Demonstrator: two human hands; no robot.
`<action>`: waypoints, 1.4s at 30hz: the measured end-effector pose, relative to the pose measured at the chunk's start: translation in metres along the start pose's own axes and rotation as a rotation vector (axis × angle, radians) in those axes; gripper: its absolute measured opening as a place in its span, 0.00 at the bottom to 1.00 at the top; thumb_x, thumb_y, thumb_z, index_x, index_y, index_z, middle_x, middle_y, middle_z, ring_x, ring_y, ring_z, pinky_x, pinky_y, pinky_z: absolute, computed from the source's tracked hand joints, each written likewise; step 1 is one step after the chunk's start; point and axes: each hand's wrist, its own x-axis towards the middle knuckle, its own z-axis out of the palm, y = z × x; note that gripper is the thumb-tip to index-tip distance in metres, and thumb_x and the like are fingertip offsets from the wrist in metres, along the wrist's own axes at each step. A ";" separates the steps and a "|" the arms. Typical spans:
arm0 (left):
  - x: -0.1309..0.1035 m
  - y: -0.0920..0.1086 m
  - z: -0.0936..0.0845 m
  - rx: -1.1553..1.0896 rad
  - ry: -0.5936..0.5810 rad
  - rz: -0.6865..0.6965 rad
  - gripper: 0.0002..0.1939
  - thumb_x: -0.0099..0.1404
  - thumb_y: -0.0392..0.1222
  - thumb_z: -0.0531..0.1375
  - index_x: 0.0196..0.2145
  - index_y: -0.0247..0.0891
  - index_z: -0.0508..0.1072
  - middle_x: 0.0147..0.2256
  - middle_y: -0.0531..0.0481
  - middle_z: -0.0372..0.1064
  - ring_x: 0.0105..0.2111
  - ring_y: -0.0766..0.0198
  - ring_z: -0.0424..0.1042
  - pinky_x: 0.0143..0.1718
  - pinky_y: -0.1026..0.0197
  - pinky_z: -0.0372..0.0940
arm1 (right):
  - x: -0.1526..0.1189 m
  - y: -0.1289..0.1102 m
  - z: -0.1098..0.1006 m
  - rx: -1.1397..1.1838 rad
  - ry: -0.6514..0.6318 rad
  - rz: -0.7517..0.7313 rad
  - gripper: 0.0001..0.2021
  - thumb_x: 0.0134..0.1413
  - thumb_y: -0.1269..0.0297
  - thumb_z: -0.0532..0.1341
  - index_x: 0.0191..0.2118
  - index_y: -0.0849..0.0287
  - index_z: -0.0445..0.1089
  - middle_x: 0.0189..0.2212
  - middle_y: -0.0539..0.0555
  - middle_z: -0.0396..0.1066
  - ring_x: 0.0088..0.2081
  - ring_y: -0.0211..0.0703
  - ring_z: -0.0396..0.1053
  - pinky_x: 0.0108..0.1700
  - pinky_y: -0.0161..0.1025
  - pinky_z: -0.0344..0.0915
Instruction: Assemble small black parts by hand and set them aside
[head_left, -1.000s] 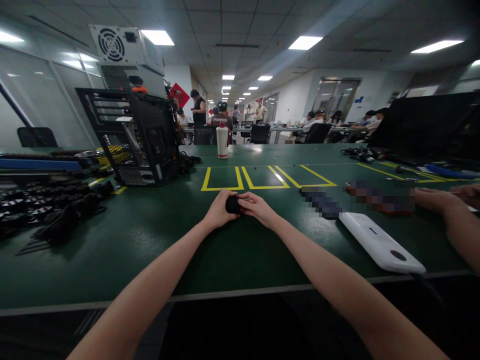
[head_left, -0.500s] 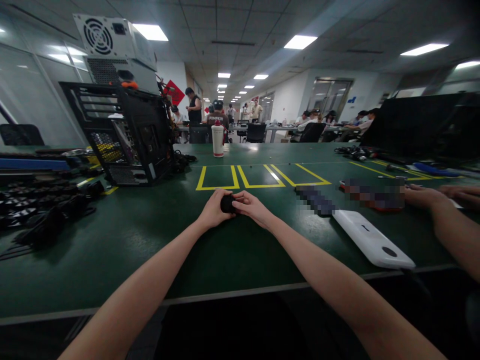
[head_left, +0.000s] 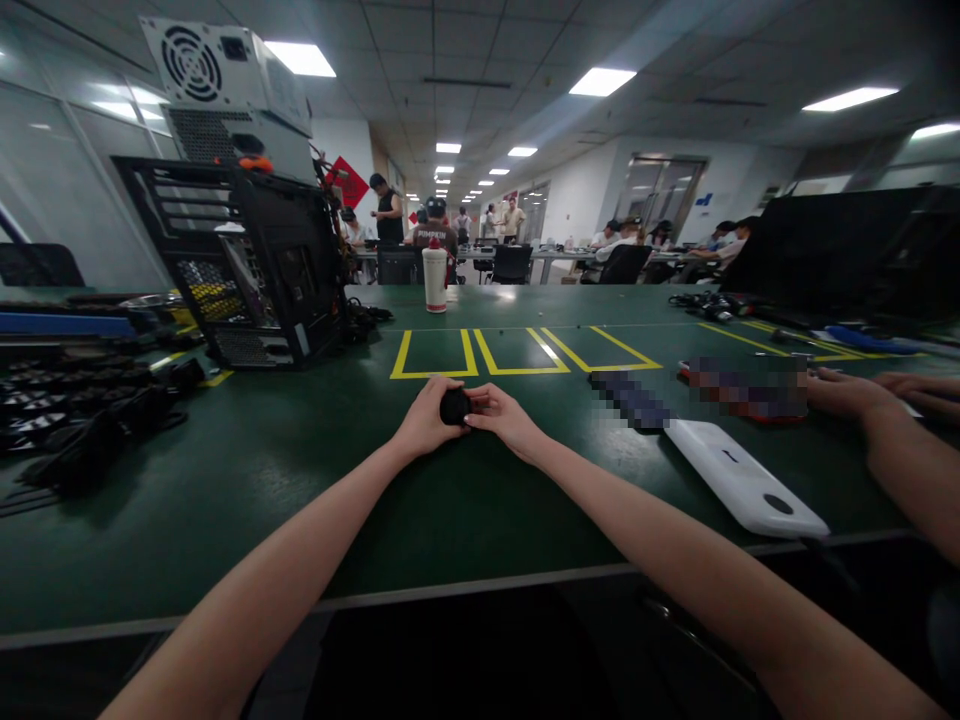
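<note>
A small round black object point(head_left: 453, 407) sits between my two hands, just over the green table point(head_left: 390, 520); its exact kind does not show. My left hand point(head_left: 426, 418) curls around its left side, fingers over the top and thumb along the near edge. From the right, my right hand point(head_left: 504, 420) pinches the object's edge with thumb and fingertips. Yellow tape outlines point(head_left: 435, 375) lie on the table just beyond my hands.
At left stand an open black computer case point(head_left: 255, 260) topped by power supplies point(head_left: 225, 70), and a heap of black cables point(head_left: 82, 410). A cream bottle point(head_left: 435, 280) stands behind. A white device point(head_left: 742, 475) and another person's hands point(head_left: 851, 395) are at right.
The round black object has turned slightly, showing more of its round face. My right fingertips have shifted a little along its edge; my left hand keeps its hold.
</note>
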 end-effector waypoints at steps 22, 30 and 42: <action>0.000 0.003 -0.002 -0.009 -0.009 -0.004 0.29 0.43 0.38 0.64 0.43 0.40 0.59 0.42 0.48 0.59 0.43 0.57 0.62 0.44 0.53 0.59 | -0.001 -0.006 0.005 0.008 0.075 0.045 0.14 0.40 0.65 0.62 0.38 0.56 0.66 0.36 0.51 0.65 0.37 0.37 0.64 0.45 0.42 0.59; 0.000 0.003 -0.002 -0.010 -0.012 -0.008 0.30 0.42 0.38 0.64 0.44 0.39 0.59 0.42 0.47 0.59 0.43 0.57 0.62 0.44 0.53 0.59 | 0.000 -0.005 0.007 0.032 0.033 0.016 0.16 0.39 0.68 0.62 0.39 0.58 0.66 0.40 0.52 0.66 0.42 0.38 0.65 0.51 0.43 0.56; 0.000 0.003 -0.002 -0.016 -0.012 -0.008 0.29 0.42 0.37 0.64 0.43 0.39 0.59 0.41 0.48 0.60 0.42 0.58 0.62 0.44 0.54 0.59 | 0.002 0.000 0.005 -0.008 0.034 -0.022 0.20 0.40 0.68 0.62 0.43 0.57 0.64 0.44 0.54 0.65 0.46 0.41 0.64 0.52 0.45 0.55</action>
